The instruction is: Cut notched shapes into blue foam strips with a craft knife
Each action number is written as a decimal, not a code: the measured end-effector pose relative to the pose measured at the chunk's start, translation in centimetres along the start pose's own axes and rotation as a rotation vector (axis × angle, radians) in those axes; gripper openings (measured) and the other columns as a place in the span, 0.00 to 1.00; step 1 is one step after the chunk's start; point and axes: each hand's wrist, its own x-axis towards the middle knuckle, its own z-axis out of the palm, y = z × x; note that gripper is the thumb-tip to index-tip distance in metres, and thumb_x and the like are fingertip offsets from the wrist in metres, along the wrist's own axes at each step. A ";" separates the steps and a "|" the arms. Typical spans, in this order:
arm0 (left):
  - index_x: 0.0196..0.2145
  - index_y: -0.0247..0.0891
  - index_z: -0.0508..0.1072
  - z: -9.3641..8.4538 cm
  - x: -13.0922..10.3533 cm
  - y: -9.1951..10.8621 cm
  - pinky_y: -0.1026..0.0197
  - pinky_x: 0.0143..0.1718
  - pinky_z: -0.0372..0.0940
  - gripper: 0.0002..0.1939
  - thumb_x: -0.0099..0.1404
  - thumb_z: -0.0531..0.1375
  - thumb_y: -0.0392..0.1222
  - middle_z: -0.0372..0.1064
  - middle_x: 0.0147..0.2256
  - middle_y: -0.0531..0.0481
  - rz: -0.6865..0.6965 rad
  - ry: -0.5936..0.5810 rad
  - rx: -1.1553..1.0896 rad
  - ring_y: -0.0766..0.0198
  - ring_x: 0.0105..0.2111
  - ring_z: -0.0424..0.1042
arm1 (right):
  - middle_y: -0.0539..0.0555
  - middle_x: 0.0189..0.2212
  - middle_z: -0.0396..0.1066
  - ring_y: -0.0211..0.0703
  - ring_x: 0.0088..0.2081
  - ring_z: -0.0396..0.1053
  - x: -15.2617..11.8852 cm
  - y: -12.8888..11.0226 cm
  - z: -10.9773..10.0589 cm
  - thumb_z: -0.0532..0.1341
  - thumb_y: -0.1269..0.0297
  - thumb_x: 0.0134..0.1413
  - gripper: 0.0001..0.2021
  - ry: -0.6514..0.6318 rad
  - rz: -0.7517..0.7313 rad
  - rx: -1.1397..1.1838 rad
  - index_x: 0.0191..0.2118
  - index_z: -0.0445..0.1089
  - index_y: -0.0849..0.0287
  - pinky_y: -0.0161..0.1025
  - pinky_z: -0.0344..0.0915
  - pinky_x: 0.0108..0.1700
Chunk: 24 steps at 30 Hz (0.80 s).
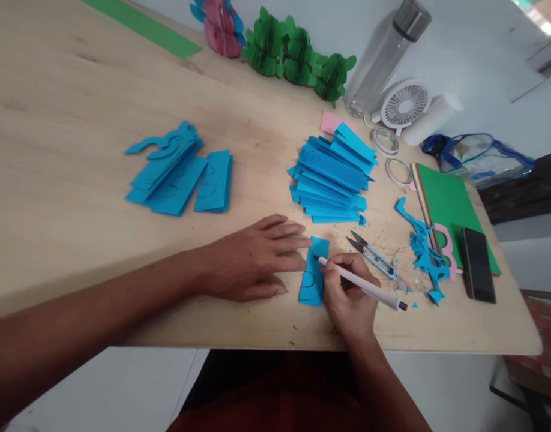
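A folded blue paper strip with a dark curved line drawn on it lies near the table's front edge. My right hand grips a white pen, its tip on the upper part of that strip. Flat on the table, fingers stretched, my left hand touches the strip's left edge with its fingertips. Thread snips lie just beyond my right hand. Above the strip rests a pile of folded blue paper. More blue folded pieces with drawn curves lie to the left, topped by curly cut-outs.
Blue paper scraps, a green paper stack and a phone lie at the right. Along the wall stand green paper ornaments, a clear bottle and a small white fan. Tape rolls lie before the fan.
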 end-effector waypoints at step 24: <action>0.55 0.48 0.70 0.2 -0.1 -0.3 0.41 0.65 0.47 0.20 0.66 0.60 0.48 0.59 0.65 0.44 0.019 -0.001 -0.007 0.45 0.65 0.55 | 0.48 0.23 0.72 0.37 0.24 0.70 0.0 -0.3 -0.1 0.58 0.66 0.57 0.05 -0.009 0.009 0.004 0.30 0.67 0.56 0.33 0.66 0.26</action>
